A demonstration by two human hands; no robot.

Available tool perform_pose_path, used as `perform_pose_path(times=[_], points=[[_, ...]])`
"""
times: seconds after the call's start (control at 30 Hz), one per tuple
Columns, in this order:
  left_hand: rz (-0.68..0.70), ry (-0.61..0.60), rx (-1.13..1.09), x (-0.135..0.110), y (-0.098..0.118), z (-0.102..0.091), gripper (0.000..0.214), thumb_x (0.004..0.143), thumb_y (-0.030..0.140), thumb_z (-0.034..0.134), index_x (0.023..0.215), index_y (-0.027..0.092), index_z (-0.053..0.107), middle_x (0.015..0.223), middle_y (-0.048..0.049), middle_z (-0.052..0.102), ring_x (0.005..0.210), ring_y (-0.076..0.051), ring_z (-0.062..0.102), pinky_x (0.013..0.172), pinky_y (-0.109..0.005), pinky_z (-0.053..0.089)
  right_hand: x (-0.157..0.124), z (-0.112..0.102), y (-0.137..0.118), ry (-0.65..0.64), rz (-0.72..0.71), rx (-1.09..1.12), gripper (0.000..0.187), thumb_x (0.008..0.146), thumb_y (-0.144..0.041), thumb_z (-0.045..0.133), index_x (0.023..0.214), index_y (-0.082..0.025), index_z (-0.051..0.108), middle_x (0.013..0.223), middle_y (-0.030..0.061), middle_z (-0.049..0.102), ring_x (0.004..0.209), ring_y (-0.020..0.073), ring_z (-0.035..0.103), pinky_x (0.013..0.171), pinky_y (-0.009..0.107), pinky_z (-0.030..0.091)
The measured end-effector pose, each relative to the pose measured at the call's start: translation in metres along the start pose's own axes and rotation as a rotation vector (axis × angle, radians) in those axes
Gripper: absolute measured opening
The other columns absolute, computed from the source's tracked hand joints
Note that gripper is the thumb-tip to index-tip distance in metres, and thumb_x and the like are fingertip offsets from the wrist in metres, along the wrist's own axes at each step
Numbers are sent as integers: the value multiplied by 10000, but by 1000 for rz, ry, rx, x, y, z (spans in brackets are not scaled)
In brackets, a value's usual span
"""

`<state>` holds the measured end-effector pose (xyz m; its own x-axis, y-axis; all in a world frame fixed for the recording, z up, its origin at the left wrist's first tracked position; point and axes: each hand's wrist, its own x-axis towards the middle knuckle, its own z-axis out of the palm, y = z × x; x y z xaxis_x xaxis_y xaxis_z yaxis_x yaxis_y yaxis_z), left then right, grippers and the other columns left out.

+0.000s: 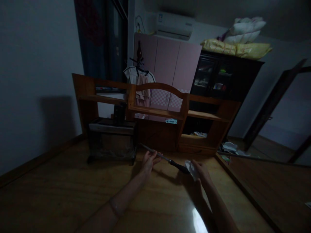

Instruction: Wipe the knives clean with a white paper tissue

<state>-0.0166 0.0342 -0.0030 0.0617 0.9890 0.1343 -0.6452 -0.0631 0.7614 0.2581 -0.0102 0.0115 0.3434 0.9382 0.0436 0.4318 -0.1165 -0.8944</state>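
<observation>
A long, thin tool with a black handle (179,166) and a slender greyish shaft (165,158) slants across the middle of the view, above the wooden surface. My left hand (148,161) is closed on the shaft, whose narrow far end points up and left. At the handle end, my right hand (201,173) grips a crumpled white tissue or cloth (191,169), which touches or lies very near the handle. Dim light hides the tool's exact kind. My right hand's fingers are partly covered by the white piece.
Behind my hands stands a wooden shelf unit (159,112). A dark glass-sided tank or case (111,139) sits left, with a dark box (119,113) on top. The polished wooden surface (145,207) ends at a raised edge (243,191) on the right.
</observation>
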Motion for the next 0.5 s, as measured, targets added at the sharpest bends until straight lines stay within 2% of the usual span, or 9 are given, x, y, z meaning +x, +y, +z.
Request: perform_pose_path(times=[0.07, 0.13, 0.2, 0.33, 0.4, 0.5], points=[[-5, 16, -2, 2, 1, -4, 309, 712, 268, 729, 882, 156, 496, 851, -62, 656, 851, -230, 672, 712, -338, 556, 6, -14, -5, 10, 3, 38, 515, 705, -574, 483, 694, -91, 661, 568, 71, 599, 517, 183, 552, 494, 271, 392], [-13, 31, -12, 3, 0, -6, 318, 707, 271, 734, 884, 157, 495, 845, -61, 654, 838, -225, 673, 697, -327, 555, 8, -23, -14, -57, -15, 114, 505, 693, -574, 540, 762, -99, 696, 680, 92, 657, 613, 209, 607, 564, 292, 456], [-9, 42, -17, 4, -3, -6, 320, 706, 278, 735, 882, 158, 498, 854, -66, 654, 833, -220, 673, 692, -321, 554, 3, -24, -24, -180, -99, 179, 506, 710, -572, 563, 872, -118, 718, 844, 107, 694, 764, 235, 639, 683, 322, 494], [-8, 71, -33, 2, -7, -6, 321, 692, 276, 746, 868, 160, 504, 865, -71, 651, 836, -220, 671, 695, -329, 556, -19, -10, -36, -460, -288, 160, 497, 811, -547, 504, 1026, -148, 707, 1082, 114, 674, 1021, 282, 599, 893, 394, 442], [-19, 94, -46, 1, -8, -6, 323, 683, 268, 754, 865, 163, 509, 862, -70, 650, 834, -220, 671, 692, -327, 557, -31, -1, -36, -471, -329, 147, 474, 853, -524, 462, 1064, -167, 692, 1131, 94, 658, 1094, 286, 564, 956, 412, 393], [-32, 116, -59, 1, -10, -8, 307, 686, 261, 752, 862, 166, 519, 859, -73, 649, 839, -221, 670, 704, -332, 557, -41, 10, -35, -435, -298, 113, 446, 828, -506, 528, 1097, -182, 676, 1138, 82, 657, 1078, 295, 572, 943, 413, 398]])
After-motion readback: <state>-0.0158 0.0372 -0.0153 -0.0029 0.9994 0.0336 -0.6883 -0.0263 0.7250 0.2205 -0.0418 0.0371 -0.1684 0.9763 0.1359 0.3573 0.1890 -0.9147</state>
